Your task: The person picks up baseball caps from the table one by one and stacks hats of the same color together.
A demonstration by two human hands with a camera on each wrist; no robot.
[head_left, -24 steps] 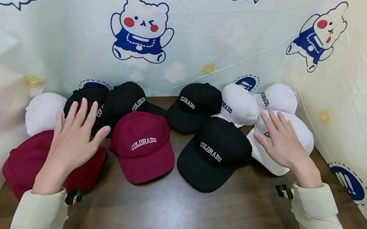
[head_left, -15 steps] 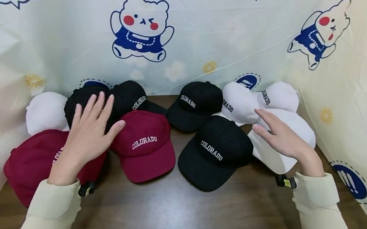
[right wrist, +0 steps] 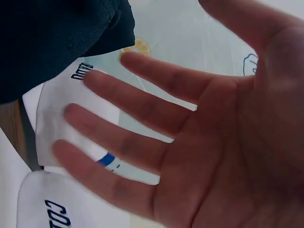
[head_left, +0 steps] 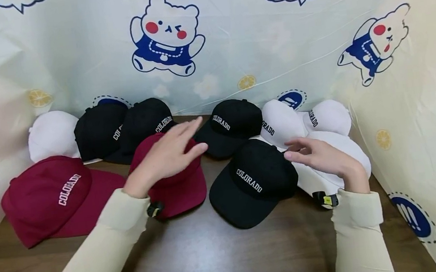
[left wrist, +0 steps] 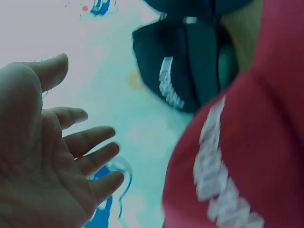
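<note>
My left hand [head_left: 167,158] hovers over the middle maroon cap [head_left: 186,194], hiding much of its crown and lettering. In the left wrist view its fingers are loosely extended, holding nothing, beside the maroon cap [left wrist: 275,152] and a black cap [left wrist: 164,66]. My right hand [head_left: 322,157] is above the front white cap [head_left: 311,181], close to the front black cap [head_left: 254,181]. Spread fingers and an empty palm of the right hand [right wrist: 204,142] show in the right wrist view, with a black cap [right wrist: 57,38] and white caps [right wrist: 57,114] behind.
At left lie another maroon cap [head_left: 46,198], a white cap [head_left: 52,136] and two black caps [head_left: 98,128]. A black cap [head_left: 236,122] and two white caps [head_left: 332,117] stand along the back right. A printed cloth [head_left: 108,40] surrounds the wooden table [head_left: 200,256].
My left hand has moved right, from the left maroon cap to above the middle one. The right hand has turned and shifted slightly left, its fingers more bent. The caps keep their places.
</note>
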